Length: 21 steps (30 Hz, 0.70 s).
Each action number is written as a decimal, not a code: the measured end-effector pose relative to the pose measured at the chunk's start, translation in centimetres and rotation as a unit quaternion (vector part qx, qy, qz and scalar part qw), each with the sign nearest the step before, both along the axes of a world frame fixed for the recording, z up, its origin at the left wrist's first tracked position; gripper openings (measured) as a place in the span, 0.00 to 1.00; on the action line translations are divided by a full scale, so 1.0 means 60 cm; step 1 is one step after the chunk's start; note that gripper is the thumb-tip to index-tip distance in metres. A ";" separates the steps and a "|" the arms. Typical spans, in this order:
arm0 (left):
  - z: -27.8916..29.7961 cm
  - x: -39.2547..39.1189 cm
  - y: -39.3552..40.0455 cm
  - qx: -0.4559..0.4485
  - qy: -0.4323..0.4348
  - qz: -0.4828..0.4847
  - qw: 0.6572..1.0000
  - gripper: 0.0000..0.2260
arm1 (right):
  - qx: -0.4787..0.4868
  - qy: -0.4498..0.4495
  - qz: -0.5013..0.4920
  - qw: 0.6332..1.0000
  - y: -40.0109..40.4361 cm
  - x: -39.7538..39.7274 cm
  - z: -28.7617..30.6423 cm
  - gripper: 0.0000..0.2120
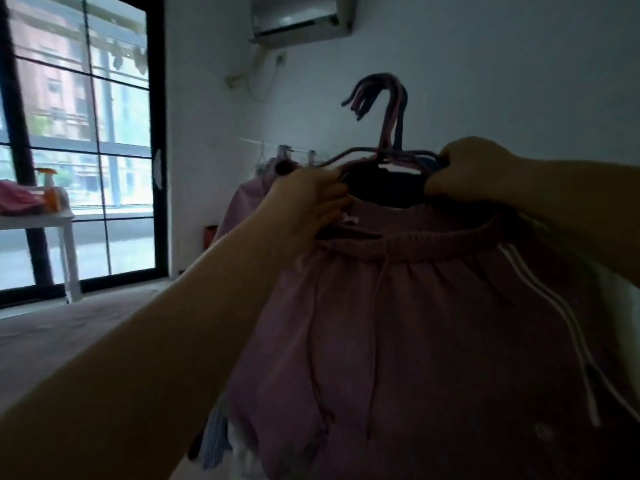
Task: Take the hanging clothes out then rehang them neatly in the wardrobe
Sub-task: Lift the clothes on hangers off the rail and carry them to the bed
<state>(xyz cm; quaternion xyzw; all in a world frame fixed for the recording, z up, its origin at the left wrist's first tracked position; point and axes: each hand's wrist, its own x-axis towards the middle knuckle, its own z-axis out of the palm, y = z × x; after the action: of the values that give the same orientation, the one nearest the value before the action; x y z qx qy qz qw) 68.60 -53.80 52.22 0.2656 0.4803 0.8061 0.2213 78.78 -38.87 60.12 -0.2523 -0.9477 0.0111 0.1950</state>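
I hold up a bunch of several hangers (388, 109) with clothes on them, hooks together and pointing up. My left hand (311, 199) grips the left end of the hanger bars. On the right end, my right hand (474, 171) grips the bars. In front hangs a pink garment (415, 341) with an elastic waistband, a drawstring and white side stripes. A dark garment (384, 188) sits behind it on the hangers. More cloth, blue and white, shows at the bottom left of the bundle. No wardrobe is in view.
A clothes rail (277, 147) with a pink garment and clips stands by the back wall. A large dark-framed window (83, 133) fills the left. A white table (65, 233) with bottles and pink cloth stands before it. An air conditioner (301, 15) hangs high on the wall.
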 end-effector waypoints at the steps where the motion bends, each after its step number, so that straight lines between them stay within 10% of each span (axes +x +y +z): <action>1: -0.027 -0.029 -0.012 0.015 -0.004 0.054 0.998 0.08 | 0.003 -0.005 0.010 1.000 0.009 -0.020 0.001 0.17; 6: -0.140 -0.155 -0.046 -0.033 0.036 0.333 0.942 0.04 | 0.025 -0.012 0.055 0.998 0.042 -0.104 0.020 0.17; 14: -0.291 -0.257 0.002 -0.216 -0.044 0.280 0.935 0.56 | 0.055 0.005 0.113 0.992 0.141 -0.206 0.047 0.17; 21: -0.399 -0.221 0.146 -0.201 -0.104 0.330 0.916 0.56 | 0.055 0.044 0.161 0.985 0.243 -0.297 0.038 0.20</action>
<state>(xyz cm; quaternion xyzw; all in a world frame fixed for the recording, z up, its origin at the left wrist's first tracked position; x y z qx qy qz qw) 55.34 -45.03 28.27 -0.0438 0.6668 0.7428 0.0404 60.94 -24.27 62.37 -0.0851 -0.9657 0.0011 0.2453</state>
